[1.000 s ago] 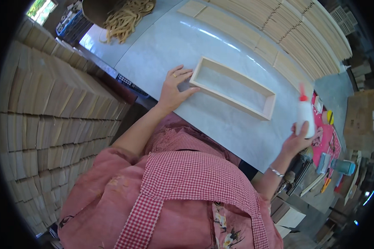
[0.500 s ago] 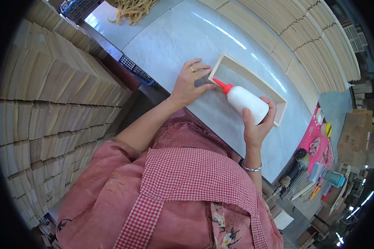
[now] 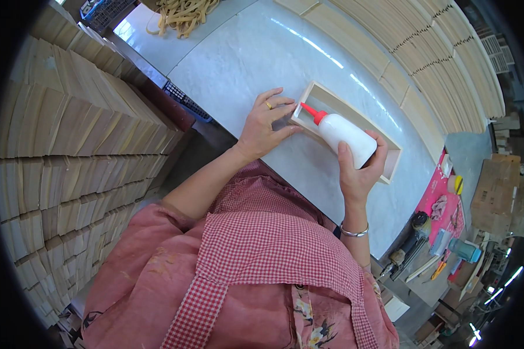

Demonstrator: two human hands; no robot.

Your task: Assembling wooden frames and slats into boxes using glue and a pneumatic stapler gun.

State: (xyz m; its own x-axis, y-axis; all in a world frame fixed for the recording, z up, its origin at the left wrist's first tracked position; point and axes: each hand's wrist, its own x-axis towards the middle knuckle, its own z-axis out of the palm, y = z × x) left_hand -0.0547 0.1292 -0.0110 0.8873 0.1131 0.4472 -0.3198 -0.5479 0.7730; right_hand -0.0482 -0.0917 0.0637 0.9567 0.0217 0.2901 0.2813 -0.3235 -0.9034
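Observation:
My right hand [image 3: 358, 168] is wrapped round a white squeeze glue bottle [image 3: 349, 139] with a red pointed nozzle [image 3: 312, 113]. The bottle is tilted over a narrow rectangular wooden frame [image 3: 355, 114], its nozzle tip at the frame's left end. Whether the tip touches the wood, or any glue comes out, I cannot make out. My left hand [image 3: 265, 125] steadies that same end, thumb at the near corner and index finger against the end piece, the other fingers loosely spread. The bottle and right hand hide part of the frame's near side.
The frame lies on a pale marbled table [image 3: 233, 70]. Stacked thin wooden strips [image 3: 413, 35] line its far side. Tan bands [image 3: 183, 14] lie at the far left. Tall wood stacks [image 3: 70, 116] stand left. A power tool [image 3: 404, 247] and a pink sheet [image 3: 442, 203] are at the right.
The nozzle has shifted very slightly at the frame's left end. Both hands keep their holds, and the whole view has moved a little.

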